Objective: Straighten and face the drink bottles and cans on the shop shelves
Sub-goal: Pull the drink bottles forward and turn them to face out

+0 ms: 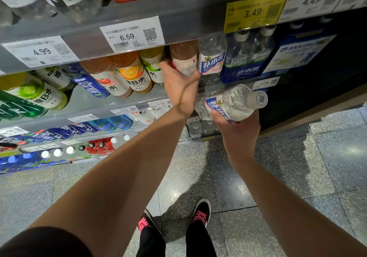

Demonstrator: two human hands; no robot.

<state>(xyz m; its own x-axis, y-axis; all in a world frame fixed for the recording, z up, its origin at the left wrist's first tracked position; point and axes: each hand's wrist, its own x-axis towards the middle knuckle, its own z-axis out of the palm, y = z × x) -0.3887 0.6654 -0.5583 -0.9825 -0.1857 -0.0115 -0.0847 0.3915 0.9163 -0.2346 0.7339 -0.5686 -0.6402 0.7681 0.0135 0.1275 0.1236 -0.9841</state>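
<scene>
On the far left of the middle shelf, a green-labelled bottle (37, 95) is seen tilted, with a blue bottle (90, 85) beside it on its right. Next in the row, a cherry-labelled bottle (105, 75), an orange-labelled bottle (132, 72) and a lime-labelled bottle (153, 65) are set side by side, touching. A price tag (132, 35) marked 6.59 is fixed to the shelf edge (178, 26) above them.

Right of this row, the left hand (179, 85) is raised to the shelf. Its fingers are curled round the lower part of a pink drink bottle (183, 58), which stands just beside a clear water bottle (211, 60) with a blue and white label. A blue multipack (247, 62) is stocked to the right of that bottle, below a yellow price tag (255, 12).

Nearer and lower, the right hand (238, 126) is held in front of the shelves. A second clear water bottle (232, 102) is gripped in its curled fingers, lying tilted with its white cap (259, 98) pointing right, clear of the shelf. Below, a speckled floor (297, 167) and two black shoes with pink laces (200, 211) are visible.
</scene>
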